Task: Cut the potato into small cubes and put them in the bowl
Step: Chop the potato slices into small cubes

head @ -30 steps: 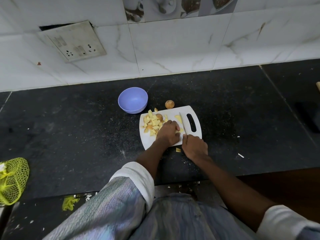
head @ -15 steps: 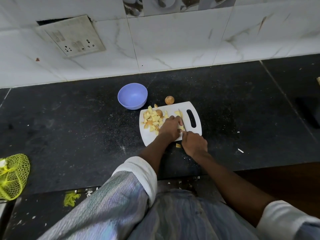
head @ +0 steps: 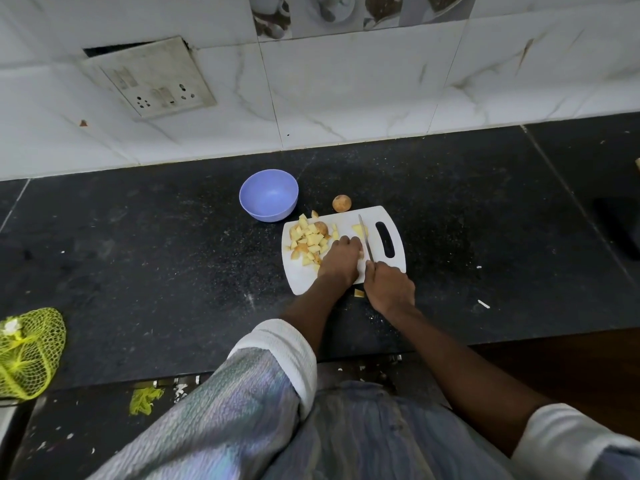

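A white cutting board point(head: 394, 263) lies on the black counter. A heap of yellow potato cubes point(head: 309, 242) covers its left part. My left hand point(head: 340, 260) lies in the middle of the board with its fingers curled over a potato piece, mostly hidden beneath them. My right hand point(head: 389, 287) grips the knife point(head: 365, 240) handle at the board's near edge; the blade points away, just right of my left fingers. One potato slice point(head: 358, 229) lies by the blade. The purple bowl point(head: 268, 195) stands empty behind the board's left corner.
A small whole potato point(head: 341, 203) sits on the counter behind the board. One potato bit point(head: 359, 293) lies off the board by my right hand. A yellow net bag point(head: 29, 351) hangs at the far left. A tiled wall with a socket plate point(head: 150, 76) closes the back.
The knife blade has shifted slightly between cuts beside my left fingers. Both hands stay on the board. The camera view has tilted a little.
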